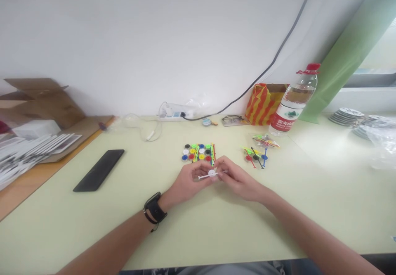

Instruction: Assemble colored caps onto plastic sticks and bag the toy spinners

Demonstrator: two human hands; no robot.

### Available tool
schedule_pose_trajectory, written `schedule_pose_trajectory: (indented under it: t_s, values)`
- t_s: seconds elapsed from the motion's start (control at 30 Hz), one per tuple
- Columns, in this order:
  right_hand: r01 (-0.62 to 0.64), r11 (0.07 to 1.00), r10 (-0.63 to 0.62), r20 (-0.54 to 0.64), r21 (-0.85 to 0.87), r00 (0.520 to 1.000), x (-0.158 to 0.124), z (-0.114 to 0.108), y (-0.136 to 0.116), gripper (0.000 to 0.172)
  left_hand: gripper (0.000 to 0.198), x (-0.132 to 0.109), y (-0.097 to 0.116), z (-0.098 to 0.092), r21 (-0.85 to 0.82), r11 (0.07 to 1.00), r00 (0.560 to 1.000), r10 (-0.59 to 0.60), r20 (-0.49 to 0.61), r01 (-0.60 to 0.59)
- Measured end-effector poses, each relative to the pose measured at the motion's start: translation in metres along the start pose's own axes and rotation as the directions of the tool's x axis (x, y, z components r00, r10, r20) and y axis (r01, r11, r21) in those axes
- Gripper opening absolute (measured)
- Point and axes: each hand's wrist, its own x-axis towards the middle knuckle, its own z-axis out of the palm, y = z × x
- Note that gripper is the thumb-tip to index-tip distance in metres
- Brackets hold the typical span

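Between both hands is a white plastic arrow spinner with a round disc at its middle. My left hand pinches it by the disc, and its arrow end sticks out to the left. The fingertips of my right hand close on the spinner's other side and hide part of it. Just beyond my hands lie small round discs in several colours, in rows. Thin coloured arrows lie among them. To the right, red, black and blue arrow spinners are grouped on the table.
A clear bag of coloured pieces lies behind the spinners. Farther back stand a water bottle, a striped bag and a power strip. A black phone rests at left, near a cardboard box. Stacked discs are far right.
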Motion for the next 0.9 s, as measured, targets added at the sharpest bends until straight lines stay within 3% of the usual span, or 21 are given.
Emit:
schedule_pose_trajectory:
  t_s: [0.17,0.3,0.57,0.9]
  values:
    - [-0.004,0.989,-0.003,-0.042,-0.147,0.999,-0.001,0.003,0.005,0.015,0.024,0.0,-0.002,0.0,0.054,0.999,1.0,-0.004,-0.03,0.006]
    - [-0.009,0.985,-0.008,-0.094,-0.174,0.996,0.0,0.002,0.007,0.013,0.022,0.0,0.0,0.0,0.11,0.994,0.999,0.02,-0.033,-0.017]
    - [0.027,0.957,-0.042,-0.046,-0.287,0.998,-0.004,0.005,-0.003,0.015,0.018,-0.002,-0.002,0.002,0.092,0.993,0.997,0.07,0.024,-0.072]
    - [0.01,0.938,-0.058,-0.129,-0.346,0.99,-0.003,0.007,0.001,0.018,0.013,-0.002,-0.001,-0.004,0.165,0.984,0.998,0.065,-0.012,-0.063]
